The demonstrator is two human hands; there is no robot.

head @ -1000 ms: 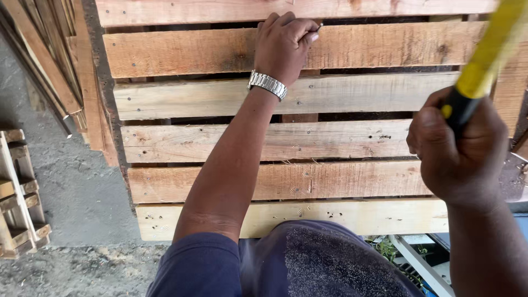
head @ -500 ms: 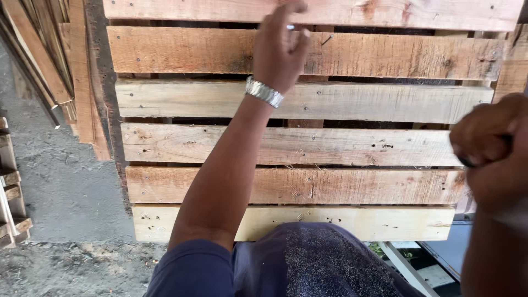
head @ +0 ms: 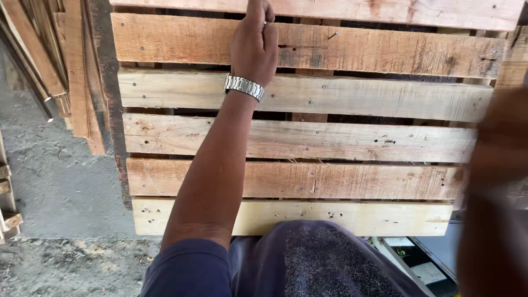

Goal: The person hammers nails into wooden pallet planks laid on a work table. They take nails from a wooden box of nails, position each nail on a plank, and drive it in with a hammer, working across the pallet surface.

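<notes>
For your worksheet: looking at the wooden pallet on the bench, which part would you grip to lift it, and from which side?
Probably grip the pallet by its nearest, pale slat, coming from the near side: that edge is free and open gaps between slats let fingers curl under.

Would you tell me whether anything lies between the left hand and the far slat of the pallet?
Nothing visible does. The left hand already rests on the far slat of the wooden pallet, fingers at its top edge.
</notes>
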